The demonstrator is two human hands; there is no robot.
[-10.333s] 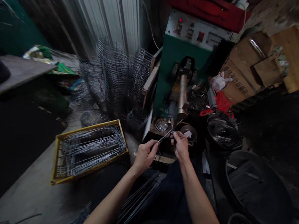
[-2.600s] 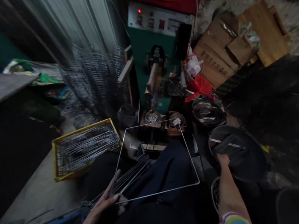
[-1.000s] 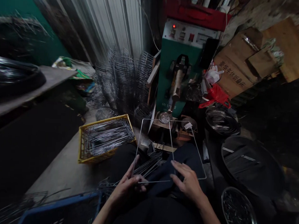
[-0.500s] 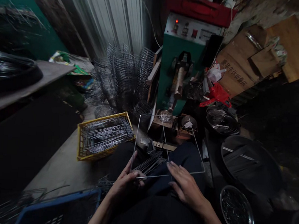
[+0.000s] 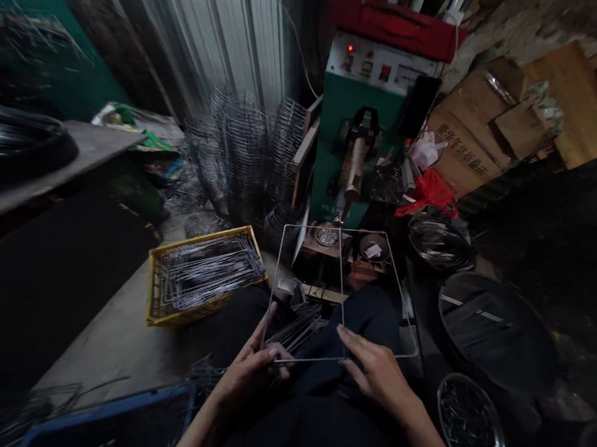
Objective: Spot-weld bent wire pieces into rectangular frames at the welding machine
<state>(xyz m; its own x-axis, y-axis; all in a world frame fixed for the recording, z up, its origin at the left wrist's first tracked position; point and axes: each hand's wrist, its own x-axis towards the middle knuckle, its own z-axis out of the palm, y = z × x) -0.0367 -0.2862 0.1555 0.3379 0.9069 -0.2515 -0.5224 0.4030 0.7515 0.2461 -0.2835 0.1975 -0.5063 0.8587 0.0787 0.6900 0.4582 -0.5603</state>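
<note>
A rectangular wire frame (image 5: 277,266) is held out level over my lap, its far side by the green spot welder (image 5: 354,166). My left hand (image 5: 255,358) grips its near left corner, thumb and fingers around the wire. A straight wire rod (image 5: 342,272) crosses the middle of the frame from the near side to the far side. My right hand (image 5: 371,364) pinches the rod's near end against the near wire. The rod's far end lies at the frame's far wire, just below the welder's electrode (image 5: 339,215).
On the left, a yellow crate (image 5: 152,289) holds bent wire frames. A blue crate (image 5: 113,410) is at lower left. On the right stand a round dark tray (image 5: 502,354) with rods and a metal bowl (image 5: 473,419) of small pieces. Stacked wire coils (image 5: 245,147) rise behind.
The frame has shifted slightly right, and the crossing rod has swung straighter, its far end moving right to below the electrode. My right hand has closed more around the rod's near end.
</note>
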